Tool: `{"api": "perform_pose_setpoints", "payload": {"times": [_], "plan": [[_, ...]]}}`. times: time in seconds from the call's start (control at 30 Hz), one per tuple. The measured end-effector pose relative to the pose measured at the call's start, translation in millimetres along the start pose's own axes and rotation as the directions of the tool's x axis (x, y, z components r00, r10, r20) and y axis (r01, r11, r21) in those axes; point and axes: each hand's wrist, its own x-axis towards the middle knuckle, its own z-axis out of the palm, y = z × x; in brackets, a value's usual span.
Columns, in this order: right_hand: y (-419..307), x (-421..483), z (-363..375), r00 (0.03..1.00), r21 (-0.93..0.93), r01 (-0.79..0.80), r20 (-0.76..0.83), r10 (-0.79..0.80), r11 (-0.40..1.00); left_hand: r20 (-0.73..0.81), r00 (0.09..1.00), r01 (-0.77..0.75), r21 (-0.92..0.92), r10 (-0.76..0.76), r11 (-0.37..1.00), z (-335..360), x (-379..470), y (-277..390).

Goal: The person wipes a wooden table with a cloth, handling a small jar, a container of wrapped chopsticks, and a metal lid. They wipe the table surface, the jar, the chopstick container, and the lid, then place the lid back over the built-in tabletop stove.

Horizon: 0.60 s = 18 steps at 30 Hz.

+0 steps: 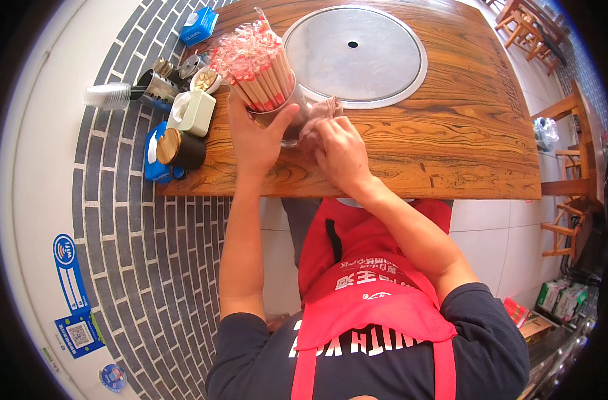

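Observation:
My left hand (258,142) grips a metal canister (296,107) tilted over the wooden table (459,150). Wrapped chopsticks (264,82) with red and clear ends fill the canister and fan out of its mouth. My right hand (341,152) holds a crumpled brownish cloth (316,127) against the canister's side. Behind both hands, a round metal lid (354,65) with a small dark hole is set in the tabletop. The canister's base is partly hidden by my hands and the cloth.
Along the brick wall at left stand a pale tissue box (202,114), a dark jar with a wooden lid (186,150), a perforated metal holder (159,90), stacked clear cups (108,96), a small white bowl (205,81) and blue tissue boxes (199,26). Wooden stools (526,32) stand at far right.

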Motion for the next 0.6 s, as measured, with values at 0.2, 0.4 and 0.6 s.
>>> {"api": "perform_pose_setpoints", "payload": {"times": [0.2, 0.4, 0.6], "plan": [[-17.8, -15.7, 0.4, 0.972, -0.038, 0.16, 0.183, -0.15, 0.986, -0.053, 0.999, 0.014, 0.048, -0.011, 0.999, 4.4, -3.8, 5.6], [10.5, 11.8, -23.6, 0.976, -0.001, -0.086, 0.202, 0.084, 0.996, -0.061, 0.997, -0.04, 0.068, 0.044, 0.997, 5.0, -2.5, 5.6], [4.8, 17.4, -2.1, 1.0, -0.063, -0.007, 0.001, 0.007, 0.998, -0.1, 0.985, -0.115, 0.234, 0.142, 0.965, 10.6, -4.3, 7.7]]}}
